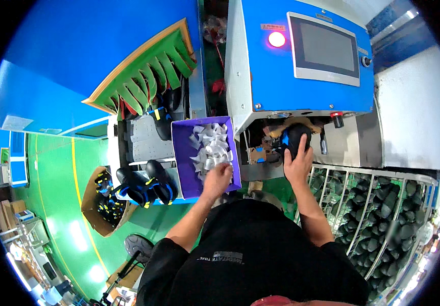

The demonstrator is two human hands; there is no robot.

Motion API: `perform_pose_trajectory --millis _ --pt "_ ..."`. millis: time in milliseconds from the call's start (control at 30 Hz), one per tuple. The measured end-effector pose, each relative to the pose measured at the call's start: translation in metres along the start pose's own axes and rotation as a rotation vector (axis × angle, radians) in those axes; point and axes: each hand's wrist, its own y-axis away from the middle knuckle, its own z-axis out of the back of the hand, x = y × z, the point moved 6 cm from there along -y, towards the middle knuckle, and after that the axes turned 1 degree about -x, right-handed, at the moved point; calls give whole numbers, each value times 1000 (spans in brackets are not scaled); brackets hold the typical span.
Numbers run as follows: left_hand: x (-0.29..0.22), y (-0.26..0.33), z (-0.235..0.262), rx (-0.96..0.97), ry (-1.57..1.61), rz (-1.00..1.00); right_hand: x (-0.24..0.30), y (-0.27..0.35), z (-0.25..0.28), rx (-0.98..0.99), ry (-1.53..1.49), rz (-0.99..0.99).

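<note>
My right hand [298, 166] grips a black shoe [296, 136] with a blue patch, its fingers laid along the upper. The shoe sits against the tan, curved opening under the blue machine [261, 66]. Over the near right part of a purple box [184, 184], my left hand [218, 179] is closed with its fingers drawn together. Whatever is in those fingers is hidden. White curled plastic-looking pieces [215, 148] fill the box around and beyond that hand.
Black-and-blue shoes [157, 178] stand left of the box, and another shoe [162, 124] lies beyond. Green flaps [143, 86] hang over the conveyor opening. A carton of shoes [97, 219] stands on the floor. At my right is a wire cage [350, 214] of dark shoe-shaped pieces.
</note>
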Motion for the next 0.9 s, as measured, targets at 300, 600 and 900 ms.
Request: perform_pose_trajectory --millis 300,600,900 --pt "-25 58 -143 1017 774 633 33 137 97 221 49 179" --pt "51 69 -145 847 555 718 -31 105 -25 482 -1630 -890" --pt "23 61 -81 493 37 402 -76 160 -18 559 -1535 -583"
